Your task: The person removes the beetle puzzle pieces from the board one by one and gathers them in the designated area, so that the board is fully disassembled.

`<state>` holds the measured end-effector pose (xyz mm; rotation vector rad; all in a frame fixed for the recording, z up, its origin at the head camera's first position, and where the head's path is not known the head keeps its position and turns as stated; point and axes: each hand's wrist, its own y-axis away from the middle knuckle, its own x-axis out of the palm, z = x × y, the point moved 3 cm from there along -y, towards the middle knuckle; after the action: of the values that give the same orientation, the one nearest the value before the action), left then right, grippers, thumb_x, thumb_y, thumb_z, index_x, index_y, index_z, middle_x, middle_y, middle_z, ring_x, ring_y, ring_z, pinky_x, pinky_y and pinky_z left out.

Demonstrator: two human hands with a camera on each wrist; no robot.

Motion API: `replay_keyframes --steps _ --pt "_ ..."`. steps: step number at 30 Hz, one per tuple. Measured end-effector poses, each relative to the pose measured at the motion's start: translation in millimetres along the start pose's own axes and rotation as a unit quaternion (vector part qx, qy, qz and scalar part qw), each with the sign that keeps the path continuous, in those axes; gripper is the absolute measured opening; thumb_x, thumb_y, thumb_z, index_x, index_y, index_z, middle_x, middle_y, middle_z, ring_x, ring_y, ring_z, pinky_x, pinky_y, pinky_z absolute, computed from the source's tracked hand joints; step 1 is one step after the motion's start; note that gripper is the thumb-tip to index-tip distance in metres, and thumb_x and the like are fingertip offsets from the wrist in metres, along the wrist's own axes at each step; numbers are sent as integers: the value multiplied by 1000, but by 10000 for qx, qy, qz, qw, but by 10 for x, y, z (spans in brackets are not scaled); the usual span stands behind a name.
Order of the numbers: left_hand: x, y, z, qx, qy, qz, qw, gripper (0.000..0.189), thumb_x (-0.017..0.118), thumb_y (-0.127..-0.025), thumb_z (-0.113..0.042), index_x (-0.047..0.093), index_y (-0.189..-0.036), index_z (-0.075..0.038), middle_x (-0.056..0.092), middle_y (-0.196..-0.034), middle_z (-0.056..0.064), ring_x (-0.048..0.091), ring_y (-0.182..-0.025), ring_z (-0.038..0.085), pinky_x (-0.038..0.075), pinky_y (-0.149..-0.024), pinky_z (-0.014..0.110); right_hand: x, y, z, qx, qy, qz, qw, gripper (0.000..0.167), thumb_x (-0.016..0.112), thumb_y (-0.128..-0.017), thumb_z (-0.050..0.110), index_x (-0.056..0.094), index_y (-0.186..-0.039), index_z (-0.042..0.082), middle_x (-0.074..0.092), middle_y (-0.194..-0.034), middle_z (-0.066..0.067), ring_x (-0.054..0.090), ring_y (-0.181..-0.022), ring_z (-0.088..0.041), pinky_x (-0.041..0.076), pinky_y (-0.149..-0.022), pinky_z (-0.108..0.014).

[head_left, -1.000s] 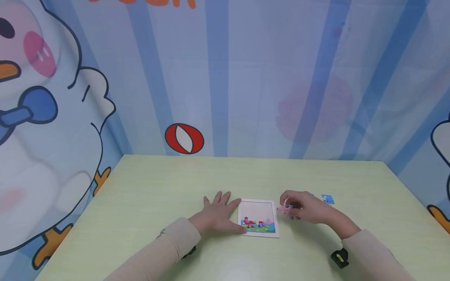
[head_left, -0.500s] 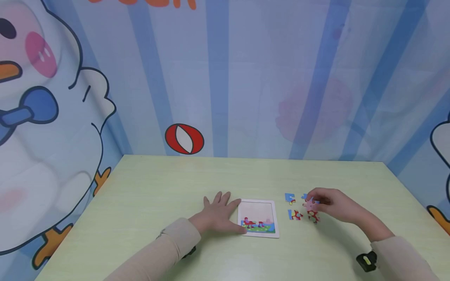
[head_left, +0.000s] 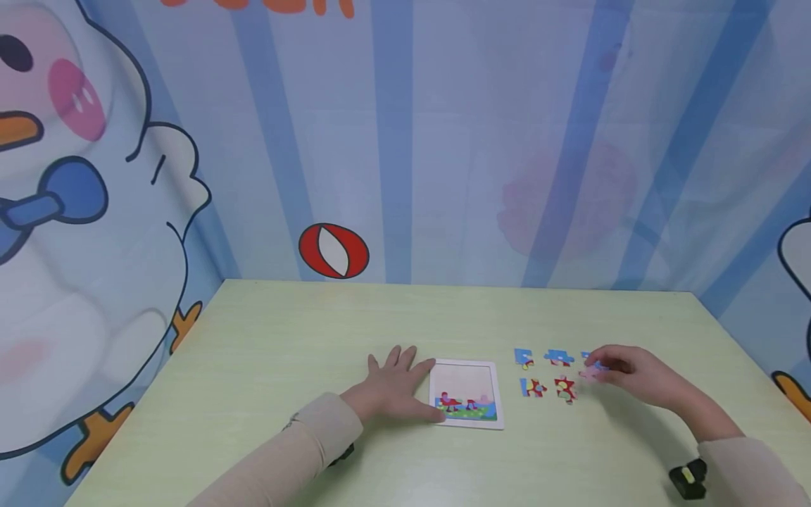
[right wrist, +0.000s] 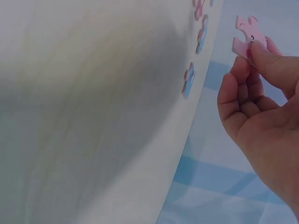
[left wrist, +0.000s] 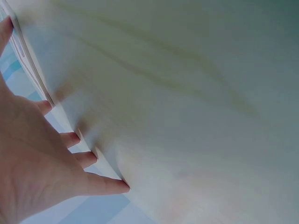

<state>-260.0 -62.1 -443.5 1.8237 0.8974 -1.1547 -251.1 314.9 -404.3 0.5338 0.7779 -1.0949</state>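
Note:
My left hand (head_left: 395, 389) lies spread on the table, with the thumb and a fingertip touching the left edge of a white-framed puzzle board (head_left: 498, 394). The board's lower part shows a coloured picture; its upper part is pale pink. Between thumb and fingers, my right hand (head_left: 640, 374) pinches a pink jigsaw piece (right wrist: 251, 35), held above the table at the right end of the loose pieces. In the right wrist view the piece has a printed face detail, and the other fingers are curled in.
Several loose jigsaw pieces lie right of the board in two rows: a blue piece (head_left: 523, 358), a blue-and-red piece (head_left: 560, 358), a red piece (head_left: 565, 389) and others. A patterned curtain (head_left: 456, 141) hangs behind the table (head_left: 304, 310).
My right hand has moved right, away from the board and over the loose pieces, carrying the pink jigsaw piece. More loose pieces are uncovered. My left hand has stayed put.

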Motion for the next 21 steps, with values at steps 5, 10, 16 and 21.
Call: replay_keyframes --steps 5,10,16,21 --pt "-1 -3 1 -5 -21 -13 10000 95 58 -75 -74 29 -152 -27 17 -160 12 9 -147 38 7 -106 73 -16 35 -87 77 -27 36 10000 18 59 -93 2 64 -110 1 57 -95 -6 44 -77 -6 44 -63 -25" --pt "-3 -4 1 -2 -17 -32 10000 95 58 -75 -74 30 -152 -26 17 -160 12 9 -147 38 7 -106 73 -19 49 -179 254 -38 159 9995 22 55 -90 -4 64 -110 -1 51 -91 -6 43 -75 -10 42 -62 -25" --pt "-7 4 0 -24 -25 -7 10000 94 59 -75 -73 29 -152 -27 17 -160 11 9 -147 38 7 -106 73 16 38 -269 399 -107 351 9985 21 56 -92 -3 64 -111 -3 50 -88 -5 43 -74 -12 40 -60 -26" --pt "-13 13 -10 -16 -20 -5 10000 94 59 -75 -72 30 -152 -26 17 -160 12 9 -147 38 8 -106 73 59 19 -297 334 -99 446 9984 19 58 -91 -2 65 -109 -2 50 -83 -4 42 -70 -9 38 -59 -26"
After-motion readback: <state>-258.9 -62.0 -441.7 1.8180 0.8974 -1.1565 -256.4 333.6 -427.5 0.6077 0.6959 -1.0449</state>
